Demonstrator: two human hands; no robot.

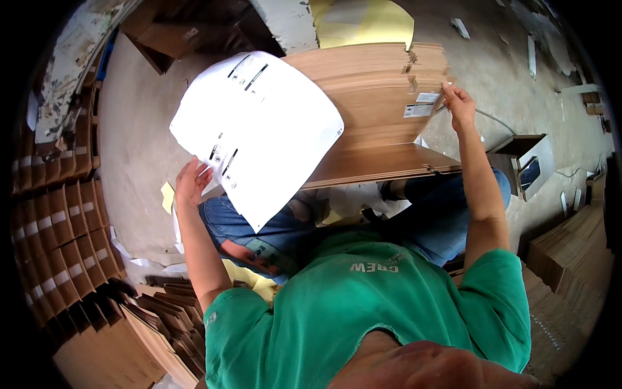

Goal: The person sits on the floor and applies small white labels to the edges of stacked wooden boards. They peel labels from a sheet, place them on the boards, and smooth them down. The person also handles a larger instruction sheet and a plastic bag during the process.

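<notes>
My left hand [192,183] is closed on the near left edge of a large white label sheet [272,117] with small black printed blocks. The sheet is held up in a curve and covers the left part of a stack of flat brown cardboard pieces [369,107]. On the front piece, near its right edge, two white labels [418,111] are stuck one above the other. My right hand [460,107] pinches the right edge of the cardboard just beside the upper label. Another flat layer of cardboard [382,162] lies closer, across my legs.
Yellow paper [366,23] lies beyond the stack. An open box [523,165] stands on the floor at right, with a cord beside it. Brown partitioned cardboard [55,240] fills the left side. More cardboard stacks [567,253] stand at the lower right.
</notes>
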